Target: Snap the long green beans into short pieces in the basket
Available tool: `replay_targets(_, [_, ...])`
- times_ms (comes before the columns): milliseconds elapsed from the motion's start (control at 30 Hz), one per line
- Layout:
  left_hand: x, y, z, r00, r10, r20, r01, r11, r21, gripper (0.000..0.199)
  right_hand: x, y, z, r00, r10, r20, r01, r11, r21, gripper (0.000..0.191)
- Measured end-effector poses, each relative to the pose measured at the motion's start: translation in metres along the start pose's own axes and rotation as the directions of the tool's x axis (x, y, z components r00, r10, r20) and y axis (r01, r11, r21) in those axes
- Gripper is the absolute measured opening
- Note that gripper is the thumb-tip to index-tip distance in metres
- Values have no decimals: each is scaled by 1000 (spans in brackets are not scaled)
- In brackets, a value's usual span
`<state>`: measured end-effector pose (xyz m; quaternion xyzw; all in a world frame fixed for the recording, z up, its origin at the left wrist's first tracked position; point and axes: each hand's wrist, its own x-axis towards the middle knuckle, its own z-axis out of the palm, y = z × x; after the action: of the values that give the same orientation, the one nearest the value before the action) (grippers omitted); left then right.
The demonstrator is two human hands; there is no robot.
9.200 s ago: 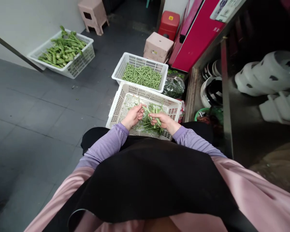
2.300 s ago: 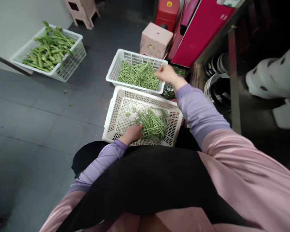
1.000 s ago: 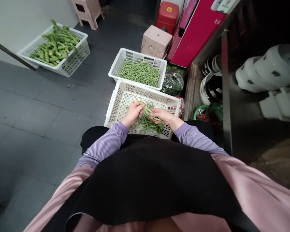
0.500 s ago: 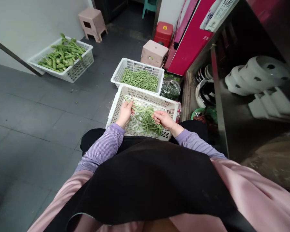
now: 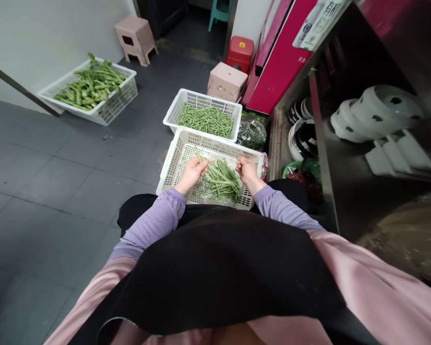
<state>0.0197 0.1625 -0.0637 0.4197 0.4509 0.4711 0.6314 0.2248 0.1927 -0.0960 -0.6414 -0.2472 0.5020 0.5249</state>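
Observation:
My left hand is closed around several long green beans, whose ends stick up past the fingers. The fingers of my right hand are pinched together over the right side of the near white basket. Whatever they hold, if anything, is too small to make out. Between and below the hands lies a loose pile of long green beans in that basket, which sits in front of my lap. Just beyond it stands a second white basket with short pieces of green bean.
A white basket of thick green stalks stands by the left wall. Stools and a pink cabinet are beyond the baskets. A plastic bag of greens and a metal shelf with dishes flank my right.
My right hand has moved up and right, away from the bean it shared with the left. My left hand has shifted slightly right and down, still gripping beans.

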Motion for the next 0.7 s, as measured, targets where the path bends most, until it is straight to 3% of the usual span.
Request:
replay_targets(100, [2, 1, -2, 999, -8, -34, 7, 1000, -11, 22, -4, -1, -7, 960, 114, 256, -36, 956, -290, 11])
replay_targets(133, [3, 0, -3, 999, -24, -27, 24, 1000, -9, 23, -9, -3, -8, 910, 170, 377, -29, 936, -350, 10])
replay_targets(200, [5, -2, -3, 998, -63, -11, 63, 998, -1, 26, -21, -6, -7, 749, 307, 587, -67, 917, -394, 19])
replay_targets(267, [6, -4, -2, 995, -103, -8, 103, 995, -15, 25, -33, -9, -2, 593, 392, 703, -135, 909, -393, 29])
replay_targets(300, [7, -5, -2, 992, -123, -10, 122, 992, -37, 24, -38, -11, 0, 542, 410, 734, -154, 907, -392, 31])
replay_targets(333, [9, -5, -3, 990, -139, -14, 138, 988, -66, 23, -42, -12, 1, 522, 407, 750, -155, 910, -385, 32])
replay_targets(433, [13, -4, -6, 988, -147, -38, 139, 978, -152, 24, -48, -14, 1, 538, 359, 763, -117, 928, -354, 29])
replay_targets(533, [15, -4, -7, 990, -128, -63, 120, 986, -112, 30, -50, -13, -4, 576, 320, 752, -149, 946, -289, 35])
replay_targets(700, [7, -8, 2, 990, 74, -116, -47, 974, 220, 31, -41, -11, 0, 783, 210, 586, -298, 953, 57, 43])
